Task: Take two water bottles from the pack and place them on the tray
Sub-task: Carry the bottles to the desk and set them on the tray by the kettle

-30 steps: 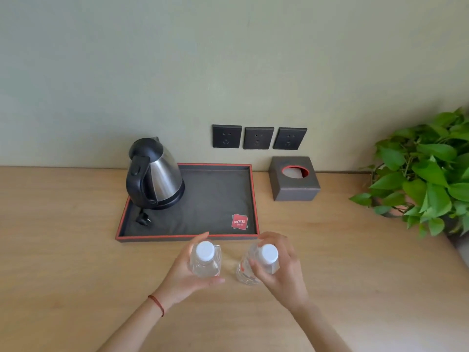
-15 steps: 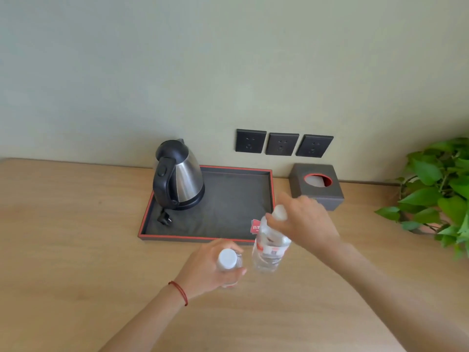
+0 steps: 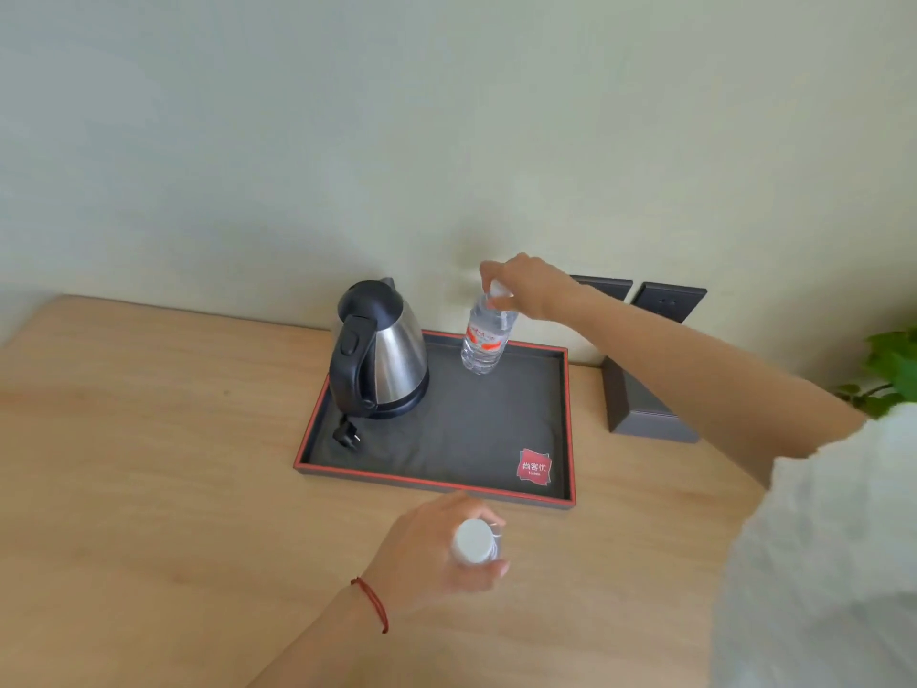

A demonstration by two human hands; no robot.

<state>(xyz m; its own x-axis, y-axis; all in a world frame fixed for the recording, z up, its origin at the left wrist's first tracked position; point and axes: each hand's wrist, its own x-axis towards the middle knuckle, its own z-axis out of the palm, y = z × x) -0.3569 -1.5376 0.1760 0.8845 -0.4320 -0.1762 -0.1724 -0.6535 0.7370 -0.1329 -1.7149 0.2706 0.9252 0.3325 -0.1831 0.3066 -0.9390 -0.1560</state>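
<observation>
A dark tray (image 3: 569, 419) with a red rim lies on the wooden table against the wall. My right hand (image 3: 523, 285) grips the neck of a clear water bottle (image 3: 485, 340) with a red label, held upright at the tray's far edge, just right of the kettle; whether its base touches the tray I cannot tell. My left hand (image 3: 426, 553) is wrapped around a second water bottle (image 3: 474, 541), seen from above by its white cap, over the table just in front of the tray's near rim. The bottle pack is out of view.
A steel and black kettle (image 3: 379, 350) stands on the tray's left part, its plug (image 3: 347, 434) lying beside it. A red logo patch (image 3: 535, 466) marks the tray's near right corner. A grey tissue box (image 3: 645, 409), wall sockets (image 3: 667, 302) and a green plant (image 3: 888, 369) are to the right.
My right hand has carried its bottle forward from in front of the tray to the tray's far edge beside the kettle. My left hand still holds its bottle in front of the tray.
</observation>
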